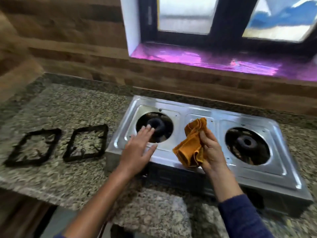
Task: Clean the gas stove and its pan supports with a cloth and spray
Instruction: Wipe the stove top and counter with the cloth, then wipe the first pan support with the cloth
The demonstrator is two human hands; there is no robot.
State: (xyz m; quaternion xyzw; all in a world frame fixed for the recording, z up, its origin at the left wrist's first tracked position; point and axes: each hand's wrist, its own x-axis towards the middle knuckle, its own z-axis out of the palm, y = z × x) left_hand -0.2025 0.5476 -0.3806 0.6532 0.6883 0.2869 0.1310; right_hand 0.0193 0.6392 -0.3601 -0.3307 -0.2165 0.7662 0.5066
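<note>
**Gas stove** [257, 176]: stainless steel with two burners, standing on the speckled granite table [77, 103]. Both wells are uncovered, showing the dark ring of the left burner [157, 125] and the right burner [247, 143].

**Pan supports** [91, 129]: two black square frames lying flat, side by side on the table at 9 o'clock of the stove.

**Cloth** [190, 146]: orange and crumpled, over the stove's front centre.

**Hands**: apart.
- Left hand [139, 148]: palm down with straight, spread fingers, at 7 o'clock of the left burner.
- Right hand [211, 152]: grips the cloth.

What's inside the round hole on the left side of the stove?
A dark ring-shaped burner sits inside it. The left hand covers the near edge, hiding that part. Deeper down is too dark and blurry to tell.
</note>
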